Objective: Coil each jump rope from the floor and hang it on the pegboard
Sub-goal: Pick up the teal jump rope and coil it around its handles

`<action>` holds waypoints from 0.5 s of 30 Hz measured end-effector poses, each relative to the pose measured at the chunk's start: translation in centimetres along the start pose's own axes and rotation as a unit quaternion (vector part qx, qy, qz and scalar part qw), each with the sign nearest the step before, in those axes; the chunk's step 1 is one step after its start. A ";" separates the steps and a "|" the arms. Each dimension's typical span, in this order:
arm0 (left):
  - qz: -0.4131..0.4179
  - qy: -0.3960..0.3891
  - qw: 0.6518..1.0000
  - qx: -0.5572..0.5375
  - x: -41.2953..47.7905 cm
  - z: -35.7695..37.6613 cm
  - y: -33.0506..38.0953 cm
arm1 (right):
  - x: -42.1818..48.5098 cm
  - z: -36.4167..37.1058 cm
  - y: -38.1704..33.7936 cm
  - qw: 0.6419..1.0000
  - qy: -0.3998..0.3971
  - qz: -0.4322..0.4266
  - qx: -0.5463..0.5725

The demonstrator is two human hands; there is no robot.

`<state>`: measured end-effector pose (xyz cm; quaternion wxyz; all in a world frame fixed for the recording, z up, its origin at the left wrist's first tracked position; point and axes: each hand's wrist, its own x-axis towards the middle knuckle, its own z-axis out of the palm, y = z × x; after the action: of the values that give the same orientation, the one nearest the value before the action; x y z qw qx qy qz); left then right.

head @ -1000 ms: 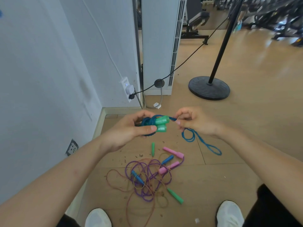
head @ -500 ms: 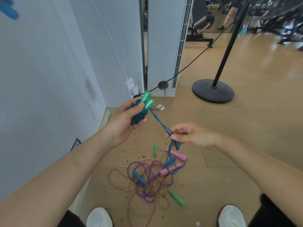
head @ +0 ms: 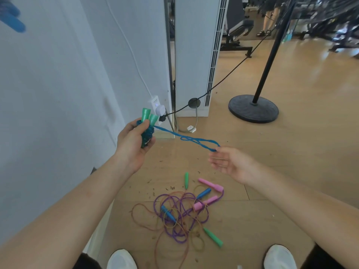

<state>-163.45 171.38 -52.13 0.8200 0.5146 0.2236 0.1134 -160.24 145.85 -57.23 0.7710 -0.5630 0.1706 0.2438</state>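
Note:
My left hand grips a blue jump rope coiled round its two green handles, which point upward near the white wall. A loose doubled end of that rope stretches right to my right hand, whose fingers lie straight with the rope's loop resting at the fingertips. On the wooden floor below lies a tangle of jump ropes: a purple cord with pink handles, a brownish cord with green handles, and blue handles. The pegboard itself is not in view.
A blue object hangs at the upper left on the wall. A white unit stands in the corner with a power strip and a black cable. A black pole on a round base stands to the right. My white shoes are at the bottom.
My left hand lifted the coiled bundle up and left and turned the handles upright. My right hand slid out along the rope to its end and opened its pinch. The view tilted up.

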 end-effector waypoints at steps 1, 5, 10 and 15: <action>0.001 0.013 1.000 0.005 0.0 0.0 -0.2 | 0.2 0.2 0.0 0.999 0.009 0.006 0.042; -0.009 0.049 0.998 0.037 0.2 -0.2 -0.7 | 0.5 0.7 -0.7 0.993 0.004 -0.022 0.116; -0.029 0.068 0.994 0.082 0.3 -0.6 -1.1 | 0.6 0.4 -1.2 0.989 -0.113 -0.057 0.074; -0.041 0.058 0.990 0.122 0.3 -0.6 -1.5 | 0.0 0.4 -1.5 0.972 -0.139 -0.105 -0.158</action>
<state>-163.54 171.30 -53.76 0.7406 0.5937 0.3042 0.0808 -159.40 145.90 -55.92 0.7100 -0.6529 -0.0386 0.2609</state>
